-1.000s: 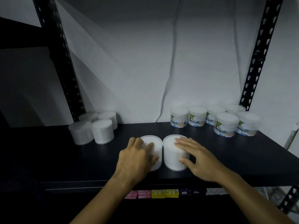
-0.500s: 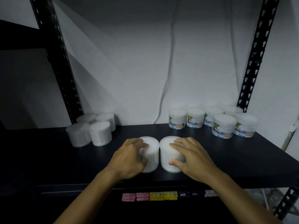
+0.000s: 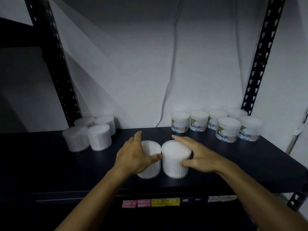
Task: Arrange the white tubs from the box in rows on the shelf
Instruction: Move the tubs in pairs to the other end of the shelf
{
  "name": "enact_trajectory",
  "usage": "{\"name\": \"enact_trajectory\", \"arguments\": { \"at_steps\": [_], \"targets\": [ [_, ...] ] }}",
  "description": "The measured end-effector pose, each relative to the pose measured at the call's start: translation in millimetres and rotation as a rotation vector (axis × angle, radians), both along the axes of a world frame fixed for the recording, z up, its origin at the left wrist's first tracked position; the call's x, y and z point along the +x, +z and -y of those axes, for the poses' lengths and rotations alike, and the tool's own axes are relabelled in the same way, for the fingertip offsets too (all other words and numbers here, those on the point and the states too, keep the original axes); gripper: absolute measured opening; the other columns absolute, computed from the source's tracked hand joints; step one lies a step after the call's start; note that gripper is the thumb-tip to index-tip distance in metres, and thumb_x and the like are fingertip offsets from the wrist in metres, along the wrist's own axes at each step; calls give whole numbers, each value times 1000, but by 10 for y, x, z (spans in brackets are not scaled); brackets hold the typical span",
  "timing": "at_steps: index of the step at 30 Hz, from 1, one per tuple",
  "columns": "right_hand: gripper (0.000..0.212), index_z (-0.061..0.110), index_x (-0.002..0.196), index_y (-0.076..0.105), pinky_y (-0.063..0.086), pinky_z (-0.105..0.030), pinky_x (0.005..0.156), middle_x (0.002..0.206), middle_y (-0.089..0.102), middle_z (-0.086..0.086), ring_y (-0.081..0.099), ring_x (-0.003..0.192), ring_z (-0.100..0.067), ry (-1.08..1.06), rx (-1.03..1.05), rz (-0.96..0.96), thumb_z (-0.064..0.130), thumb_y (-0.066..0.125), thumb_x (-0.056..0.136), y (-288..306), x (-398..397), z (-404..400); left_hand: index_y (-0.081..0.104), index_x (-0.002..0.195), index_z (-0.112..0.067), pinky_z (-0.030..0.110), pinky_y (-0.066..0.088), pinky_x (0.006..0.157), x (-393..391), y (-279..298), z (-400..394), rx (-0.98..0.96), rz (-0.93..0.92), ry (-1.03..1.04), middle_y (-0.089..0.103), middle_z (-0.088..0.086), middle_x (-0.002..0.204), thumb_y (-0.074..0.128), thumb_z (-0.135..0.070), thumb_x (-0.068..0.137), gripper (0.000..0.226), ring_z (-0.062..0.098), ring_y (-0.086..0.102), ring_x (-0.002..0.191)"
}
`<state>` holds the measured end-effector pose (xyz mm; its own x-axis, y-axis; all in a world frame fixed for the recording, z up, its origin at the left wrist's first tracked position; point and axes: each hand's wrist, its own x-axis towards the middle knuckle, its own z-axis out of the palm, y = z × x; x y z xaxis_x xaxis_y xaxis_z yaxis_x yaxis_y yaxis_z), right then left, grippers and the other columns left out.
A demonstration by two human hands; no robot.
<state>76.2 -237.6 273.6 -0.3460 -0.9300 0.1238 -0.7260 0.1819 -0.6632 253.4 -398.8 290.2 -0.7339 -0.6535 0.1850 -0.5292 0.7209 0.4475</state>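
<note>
Two white tubs stand upright side by side, touching, near the front edge of the black shelf (image 3: 50, 167). My left hand (image 3: 133, 155) lies against the outer left side of the left tub (image 3: 152, 165), fingers straight and apart, thumb across its front. My right hand (image 3: 201, 155) cups the right side of the right tub (image 3: 175, 150), fingers stretched past its back, thumb on its front. Neither hand is curled round its tub. The box is out of view.
Several plain white tubs (image 3: 93, 135) sit grouped at the back left, and several labelled tubs (image 3: 218, 127) stand in two rows at the back right. Black perforated uprights (image 3: 55, 64) (image 3: 261, 55) frame the shelf. Small coloured packs (image 3: 151, 202) line the shelf below.
Both hands have slid off the tubs' tops to their outer sides and their fingers have straightened. The two tubs stay where they were on the shelf.
</note>
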Motion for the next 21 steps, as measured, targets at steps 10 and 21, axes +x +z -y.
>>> {"name": "enact_trajectory", "arguments": {
  "at_steps": [10,21],
  "targets": [
    [110,40,145,19,29,-31,108,133,24,21,26,126,-1,-195,-39,-106,66,76,54,-102,116,-9,12,151,-34,38,27,114,116,-120,133,372,-198,-184,17,-9,158,81,-60,61,117,14,21,143],
    [82,48,138,33,32,-36,111,140,36,24,35,130,2,-87,-124,218,53,71,65,-115,1,-25,17,149,-25,35,40,104,153,-247,18,267,-276,-40,33,-6,144,84,-55,58,117,15,39,128]
  ]
}}
